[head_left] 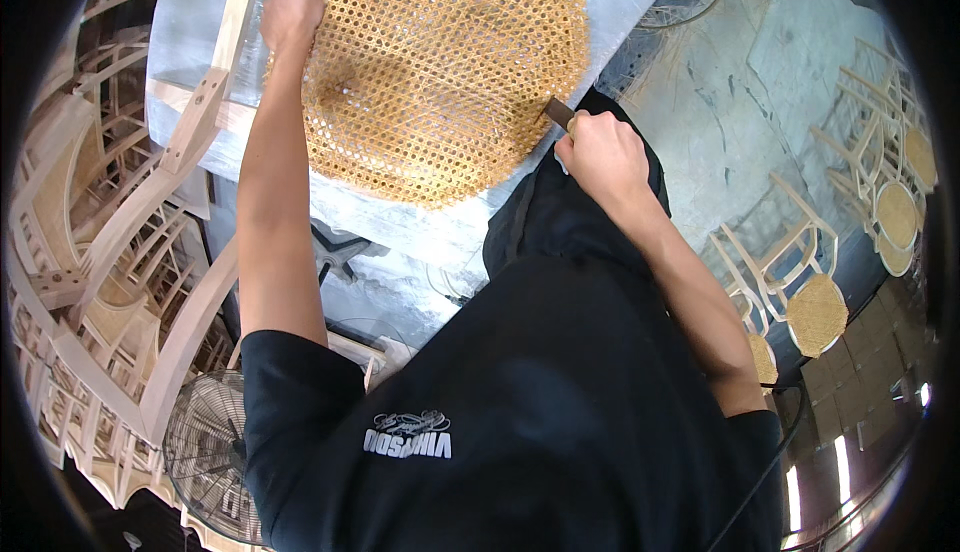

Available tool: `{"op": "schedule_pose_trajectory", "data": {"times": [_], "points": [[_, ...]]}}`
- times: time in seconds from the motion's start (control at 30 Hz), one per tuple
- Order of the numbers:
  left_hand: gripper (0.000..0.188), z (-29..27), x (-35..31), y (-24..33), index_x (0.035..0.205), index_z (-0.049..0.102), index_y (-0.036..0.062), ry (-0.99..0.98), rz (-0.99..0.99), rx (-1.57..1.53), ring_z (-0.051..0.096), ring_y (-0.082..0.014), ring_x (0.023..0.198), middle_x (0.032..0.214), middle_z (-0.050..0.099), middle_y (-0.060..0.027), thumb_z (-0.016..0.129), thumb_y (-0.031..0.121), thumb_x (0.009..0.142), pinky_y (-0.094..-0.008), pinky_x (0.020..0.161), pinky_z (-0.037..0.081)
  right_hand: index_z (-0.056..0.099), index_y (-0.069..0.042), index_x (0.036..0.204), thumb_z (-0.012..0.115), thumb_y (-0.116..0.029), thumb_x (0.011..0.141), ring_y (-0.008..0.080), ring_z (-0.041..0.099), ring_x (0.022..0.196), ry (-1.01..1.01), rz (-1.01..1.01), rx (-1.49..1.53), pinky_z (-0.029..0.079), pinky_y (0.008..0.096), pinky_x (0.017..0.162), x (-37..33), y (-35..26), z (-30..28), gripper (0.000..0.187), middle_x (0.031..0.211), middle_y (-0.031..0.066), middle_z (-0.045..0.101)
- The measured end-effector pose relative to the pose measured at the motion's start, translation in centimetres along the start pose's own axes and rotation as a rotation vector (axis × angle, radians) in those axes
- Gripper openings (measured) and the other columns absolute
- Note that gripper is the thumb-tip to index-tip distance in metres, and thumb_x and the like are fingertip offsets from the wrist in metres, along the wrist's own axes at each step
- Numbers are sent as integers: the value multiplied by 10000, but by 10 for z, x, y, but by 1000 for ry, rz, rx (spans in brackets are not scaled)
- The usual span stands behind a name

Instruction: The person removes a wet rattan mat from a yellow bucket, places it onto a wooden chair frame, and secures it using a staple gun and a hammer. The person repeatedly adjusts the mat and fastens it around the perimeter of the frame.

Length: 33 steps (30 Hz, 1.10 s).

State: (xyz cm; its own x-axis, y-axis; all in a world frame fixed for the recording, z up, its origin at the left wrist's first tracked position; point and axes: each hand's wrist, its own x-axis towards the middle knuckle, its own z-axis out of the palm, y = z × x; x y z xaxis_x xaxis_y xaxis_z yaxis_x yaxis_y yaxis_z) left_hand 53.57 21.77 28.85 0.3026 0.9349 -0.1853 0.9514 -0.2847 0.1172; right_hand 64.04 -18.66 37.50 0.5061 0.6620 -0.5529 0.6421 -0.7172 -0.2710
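Observation:
A round sheet of tan cane webbing (440, 62), woven with open holes and ragged at its rim, lies on a pale, shiny worktable (350, 192). At the far left rim of the sheet is my left hand (294, 14), its fingers curled closed over the edge; their tips are hidden. My right hand (606, 157) is wrapped round a tool with a flat, dark brown blade (559, 111). The blade meets the near right rim of the webbing. My fingers cover most of the handle, so the tool's exact kind does not show.
Bare wooden chair frames (190, 122) crowd the left side, one right beside the table. A round fan (210, 452) stands at the lower left. Several chairs with woven seats (817, 314) stand on the right, on a grey floor (750, 122).

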Motion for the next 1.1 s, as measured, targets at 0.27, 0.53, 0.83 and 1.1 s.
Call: {"op": "schedule_pose_trajectory", "data": {"times": [0.27,0.53,0.83,1.1], "points": [[725,-2,5,-2,1177,720,27,-17,16,8,623,-459,1150,1185,680,-271,206,515,1022,-524,1013,471,730,36,823,681,-153,773,407,728,775,-5,-24,-17,609,474,719,10,6,-7,202,809,247,714],[725,-7,-1,0,1162,730,37,-22,9,-14,633,-447,1141,1179,687,-261,206,519,1023,-519,1003,483,658,22,911,645,-193,845,423,714,739,257,13,31,599,503,678,-18,19,5,226,819,247,687],[722,-2,1,1,1141,741,48,-1,19,-27,635,-457,1132,1165,688,-268,212,524,1020,-525,1002,484,640,-21,954,661,-205,853,453,692,777,127,-18,-4,574,538,705,-9,26,12,211,858,264,679],[703,-2,-2,1,1123,741,44,-8,7,-6,646,-441,1112,1155,694,-256,224,512,1027,-513,993,494,698,22,848,673,-181,828,429,712,788,12,-63,-56,583,525,711,15,7,-12,206,806,262,700]]}}
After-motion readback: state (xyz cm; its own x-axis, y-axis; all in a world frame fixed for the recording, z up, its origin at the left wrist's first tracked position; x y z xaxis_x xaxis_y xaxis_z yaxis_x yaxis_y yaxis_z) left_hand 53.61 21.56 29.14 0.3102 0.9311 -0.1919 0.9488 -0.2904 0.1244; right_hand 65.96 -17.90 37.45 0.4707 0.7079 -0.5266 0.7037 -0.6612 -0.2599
